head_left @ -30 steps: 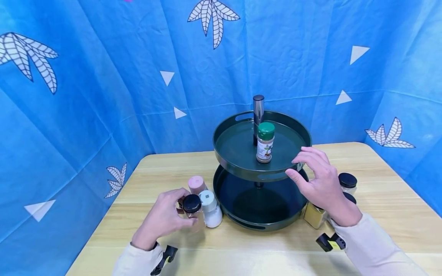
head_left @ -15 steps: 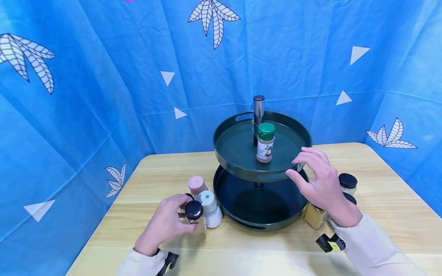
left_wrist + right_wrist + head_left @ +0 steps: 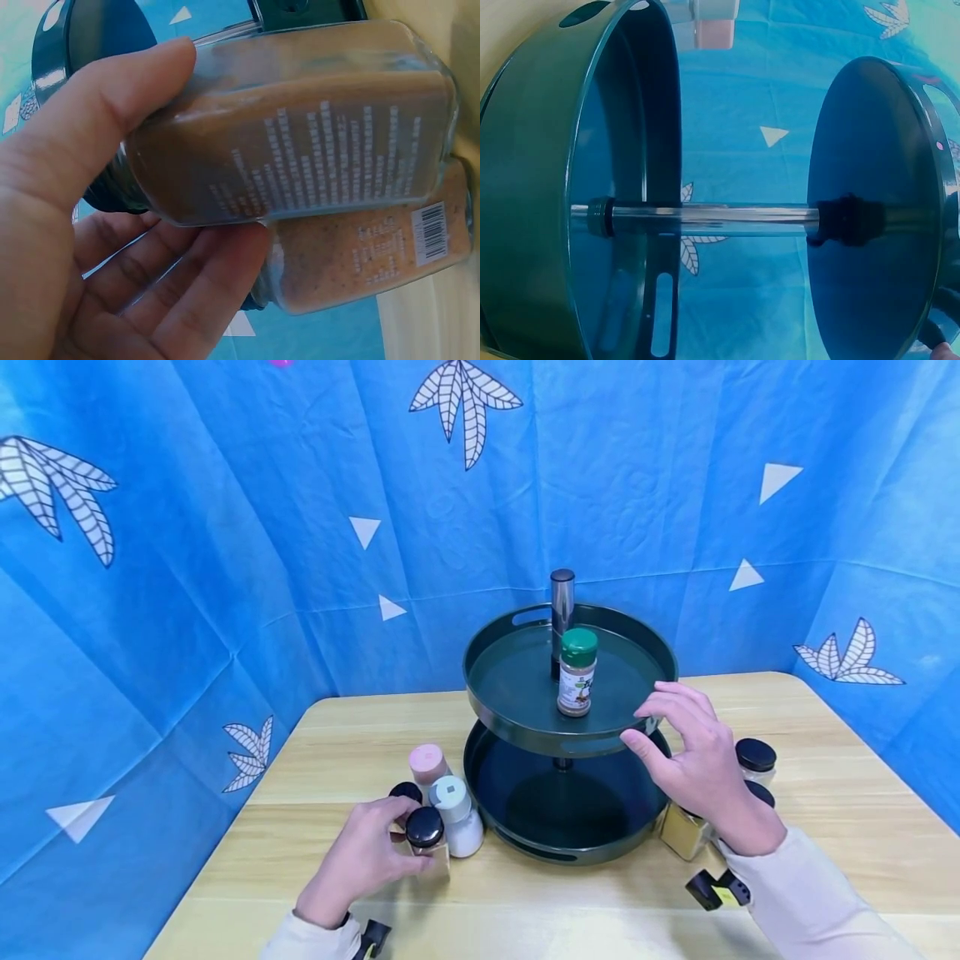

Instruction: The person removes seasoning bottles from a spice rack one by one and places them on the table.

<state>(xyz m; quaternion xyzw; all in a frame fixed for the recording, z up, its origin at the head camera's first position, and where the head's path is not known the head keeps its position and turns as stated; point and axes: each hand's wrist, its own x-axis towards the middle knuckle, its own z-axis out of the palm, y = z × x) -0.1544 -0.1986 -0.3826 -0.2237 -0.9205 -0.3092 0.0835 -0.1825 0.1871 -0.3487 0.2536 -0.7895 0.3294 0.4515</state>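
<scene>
My left hand point(image 3: 367, 860) holds a square glass spice jar point(image 3: 300, 142) by its upper part, the thumb across one side and fingers on the other. The jar has a black lid point(image 3: 424, 827) and brown powder inside, and stands upright at the table. A second black-lidded jar point(image 3: 360, 259) with speckled orange contents is right behind it, near my fingertips. At the upper tier of a dark green two-tier rack point(image 3: 555, 739), my right hand point(image 3: 693, 756) pinches the rim, fingers above and thumb outside. A green-capped spice bottle point(image 3: 577, 672) stands on that tier.
Left of the rack stand a pink-capped bottle point(image 3: 428, 762) and a pale-blue-capped bottle point(image 3: 457, 818). Several black-lidded jars point(image 3: 755, 756) stand at the right, partly behind my right forearm. A blue patterned curtain point(image 3: 442, 527) encloses the wooden table point(image 3: 360, 727).
My left hand has shifted slightly right and toward me with the spice jar, uncovering more of the jar behind. My right hand and the rack have stayed put.
</scene>
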